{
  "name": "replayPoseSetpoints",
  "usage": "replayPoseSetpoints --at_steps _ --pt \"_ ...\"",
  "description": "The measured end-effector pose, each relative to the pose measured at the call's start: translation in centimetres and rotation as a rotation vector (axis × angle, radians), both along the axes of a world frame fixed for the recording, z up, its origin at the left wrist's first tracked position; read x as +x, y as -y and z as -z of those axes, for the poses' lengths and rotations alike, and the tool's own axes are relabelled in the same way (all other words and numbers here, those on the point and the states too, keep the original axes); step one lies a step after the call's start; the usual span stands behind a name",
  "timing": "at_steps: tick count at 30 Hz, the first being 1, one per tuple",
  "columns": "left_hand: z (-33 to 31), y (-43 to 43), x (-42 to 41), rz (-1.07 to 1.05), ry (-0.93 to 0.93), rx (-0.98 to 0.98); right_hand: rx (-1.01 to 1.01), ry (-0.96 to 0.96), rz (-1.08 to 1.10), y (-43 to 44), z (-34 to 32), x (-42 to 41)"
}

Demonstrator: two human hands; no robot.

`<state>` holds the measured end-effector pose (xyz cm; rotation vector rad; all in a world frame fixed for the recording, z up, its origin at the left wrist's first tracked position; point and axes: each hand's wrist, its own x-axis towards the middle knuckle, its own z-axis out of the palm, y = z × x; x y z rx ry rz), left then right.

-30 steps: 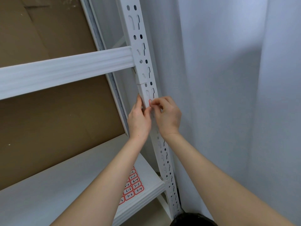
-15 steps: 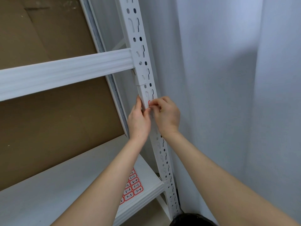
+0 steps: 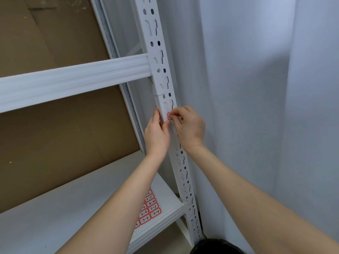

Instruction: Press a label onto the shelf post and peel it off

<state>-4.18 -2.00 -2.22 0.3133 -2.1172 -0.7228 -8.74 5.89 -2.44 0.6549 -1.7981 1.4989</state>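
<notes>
A white perforated metal upright (image 3: 161, 74) of a shelving rack runs from top to bottom of the view. My right hand (image 3: 189, 129) pinches a small red-bordered label sticker (image 3: 169, 116) against the front of that upright, just below a joint in the post. My left hand (image 3: 156, 134) rests on the upright's left edge beside the sticker, fingers mostly straight, thumb toward the post's front. Most of the sticker is hidden under my fingertips.
A sheet of red-bordered numbered labels (image 3: 149, 208) lies on the white lower shelf (image 3: 64, 208). A white crossbeam (image 3: 73, 79) joins the upright above my hands. Brown cardboard (image 3: 55, 134) backs the rack. A white curtain (image 3: 256, 107) hangs at the right.
Both hands stay at the same spot on the upright; my right fingertips have shifted slightly on the sticker, showing a little more of its red edge.
</notes>
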Motion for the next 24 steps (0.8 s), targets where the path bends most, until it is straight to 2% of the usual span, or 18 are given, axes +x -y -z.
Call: replayPoseSetpoints --at_steps 8,17,21,24 --pt "0.0 0.1 -0.2 -0.002 -0.007 -0.015 -0.112 -0.075 0.035 0.6 0.7 0.1" --pt "0.2 0.1 -0.4 -0.019 -0.02 -0.023 -0.083 -0.131 0.111 1.1 1.1 0.0" --pt "0.2 0.2 -0.5 -0.019 -0.01 -0.014 -0.032 -0.131 0.076 0.8 1.1 -0.3" --pt "0.2 0.1 -0.3 -0.014 -0.005 -0.001 -0.084 -0.047 -0.009 0.6 1.1 -0.2"
